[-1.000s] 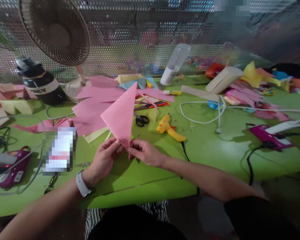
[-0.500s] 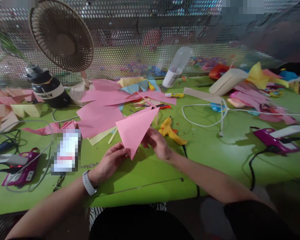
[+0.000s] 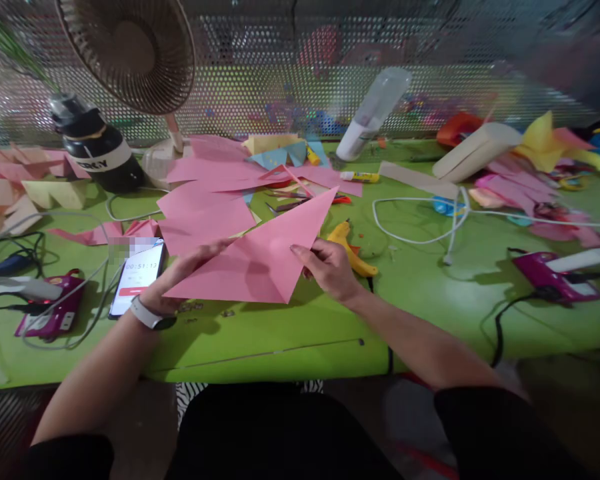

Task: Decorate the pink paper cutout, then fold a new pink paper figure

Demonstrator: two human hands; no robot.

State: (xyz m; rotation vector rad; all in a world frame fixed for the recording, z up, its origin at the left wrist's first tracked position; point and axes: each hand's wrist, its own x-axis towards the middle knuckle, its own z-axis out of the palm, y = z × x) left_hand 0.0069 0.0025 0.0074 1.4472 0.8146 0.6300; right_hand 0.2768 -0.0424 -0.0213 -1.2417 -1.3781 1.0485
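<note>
The right hand (image 3: 333, 269), at centre right, pinches one pink sheet (image 3: 260, 260) by its right side, thumb in front and fingers curled behind. The left hand (image 3: 193, 267), left of centre, lies partly behind the sheet with fingers extended; how firmly it grips, I cannot tell. Half a second ago the sheet was a narrower triangle with its point down; now it is spread wide, one corner reaching left, another up to the right. The left hand has moved left, its wrist with one watch (image 3: 147, 313) now beside the one phone (image 3: 140, 270). One yellow glue gun (image 3: 353, 250) lies just right of the right hand, which now partly covers it. Farther out on the green table (image 3: 300, 363) are one glue stick (image 3: 360, 177) at upper centre, two purple power strips, left (image 3: 55, 307) and right (image 3: 555, 277), one clear bottle (image 3: 375, 110) and, at upper left, one fan (image 3: 125, 50).
</note>
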